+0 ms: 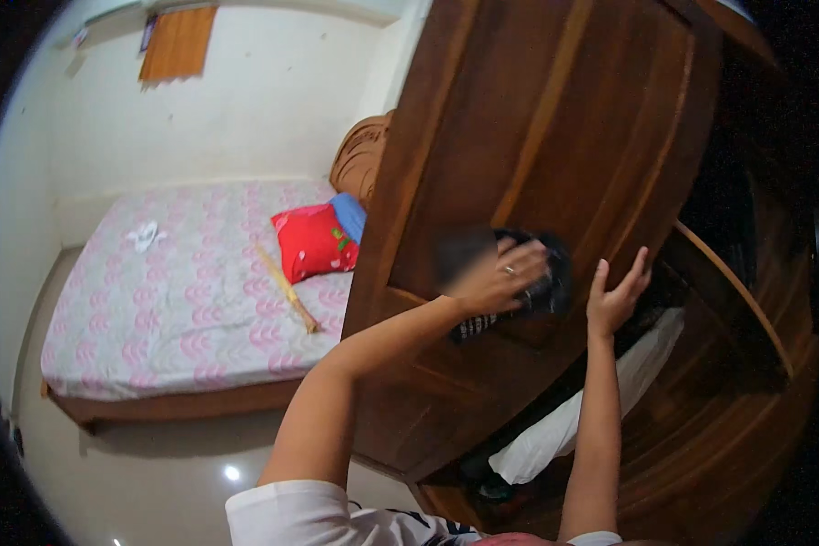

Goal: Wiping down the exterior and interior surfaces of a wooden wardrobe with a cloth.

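Home bedroom: low wooden bed with pink-patterned sheet point(182, 300), red cushion with strawberry print point(314, 241), tall brown wooden wardrobe door point(537, 136), plain cream walls point(264, 100), glossy tiled floor point(155, 482).

The room is evenly and fairly brightly lit, seemingly from a ceiling lamp, whose small white glare spot sits on the glossy floor point(232, 473). The wardrobe door point(537, 173) looks warm and clear, while the wardrobe's inside on the right sinks into deep shadow. The left hand point(496, 278) is smeared by motion blur. Straight edges bow near the rim, and the corners are black.
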Motion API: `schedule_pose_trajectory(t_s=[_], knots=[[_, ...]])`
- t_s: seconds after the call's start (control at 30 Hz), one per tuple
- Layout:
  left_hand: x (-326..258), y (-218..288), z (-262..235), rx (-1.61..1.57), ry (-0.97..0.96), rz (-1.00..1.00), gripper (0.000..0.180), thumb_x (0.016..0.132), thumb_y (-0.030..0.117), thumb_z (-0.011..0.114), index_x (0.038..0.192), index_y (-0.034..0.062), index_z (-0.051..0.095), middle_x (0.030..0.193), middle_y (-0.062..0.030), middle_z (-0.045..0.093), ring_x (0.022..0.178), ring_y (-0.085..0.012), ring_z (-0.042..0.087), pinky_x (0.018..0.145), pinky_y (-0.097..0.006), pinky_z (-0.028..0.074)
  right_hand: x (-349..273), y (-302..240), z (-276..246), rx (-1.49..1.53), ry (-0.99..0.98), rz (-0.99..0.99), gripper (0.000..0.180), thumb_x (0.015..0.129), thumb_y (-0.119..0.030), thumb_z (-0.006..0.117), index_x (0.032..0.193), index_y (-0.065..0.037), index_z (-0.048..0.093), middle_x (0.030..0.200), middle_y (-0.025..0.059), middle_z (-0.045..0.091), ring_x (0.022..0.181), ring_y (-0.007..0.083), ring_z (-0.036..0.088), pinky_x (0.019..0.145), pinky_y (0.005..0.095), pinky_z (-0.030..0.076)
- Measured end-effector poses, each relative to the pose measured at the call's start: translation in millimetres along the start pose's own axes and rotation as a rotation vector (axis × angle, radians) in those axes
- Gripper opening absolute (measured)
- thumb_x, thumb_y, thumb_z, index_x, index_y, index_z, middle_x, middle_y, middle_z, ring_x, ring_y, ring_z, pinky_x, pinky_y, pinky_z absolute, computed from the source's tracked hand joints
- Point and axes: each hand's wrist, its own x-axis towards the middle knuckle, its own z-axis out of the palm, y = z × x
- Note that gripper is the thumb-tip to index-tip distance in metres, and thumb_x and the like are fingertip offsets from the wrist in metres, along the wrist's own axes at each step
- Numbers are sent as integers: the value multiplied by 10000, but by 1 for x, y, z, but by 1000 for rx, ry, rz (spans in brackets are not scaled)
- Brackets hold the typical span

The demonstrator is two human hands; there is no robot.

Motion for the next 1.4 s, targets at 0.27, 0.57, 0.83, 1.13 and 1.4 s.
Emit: schedule_pose_trajectory(t_s=[0.27,0.57,0.83,1.13,1.4], knots=[[0,-86,-13,-12,522,-245,535,770,55,603,1297,53,514,1501,-134,310,1430,-286,199,1128,-523,205,-9,-8,11,43,-15,-34,676,930,-393,558,1480,-156,244,1432,212,302,1226,380,450,912,456,491],[-73,-84,-48,365,628,-732,573,737,112,638,1280,12,486,1496,-181,300,1382,-362,284,1044,-516,304,-8,13,6,-32,-25,-3,665,941,-415,526,1489,-194,224,1436,204,305,1232,386,443,900,473,495],[-239,-21,48,-206,605,-1320,587,794,95,606,1311,-71,383,1180,-279,539,1074,-464,516,940,-455,417,-8,10,8,-54,-13,8,660,946,-412,513,1493,-202,209,1439,213,290,1229,389,443,913,494,485],[-139,-89,-25,-2,731,-958,659,825,167,582,1360,-111,316,1437,-277,318,1344,-420,289,1098,-468,255,-12,1,6,-23,-37,89,664,954,-399,508,1496,-164,206,1419,226,306,1222,395,449,899,472,480],[23,-39,-32,59,291,-474,588,730,228,705,1267,72,523,1516,-133,258,1432,-330,142,1088,-611,144,-14,1,5,-18,-64,155,690,941,-404,530,1498,-162,200,1389,245,329,1206,394,450,938,461,443]])
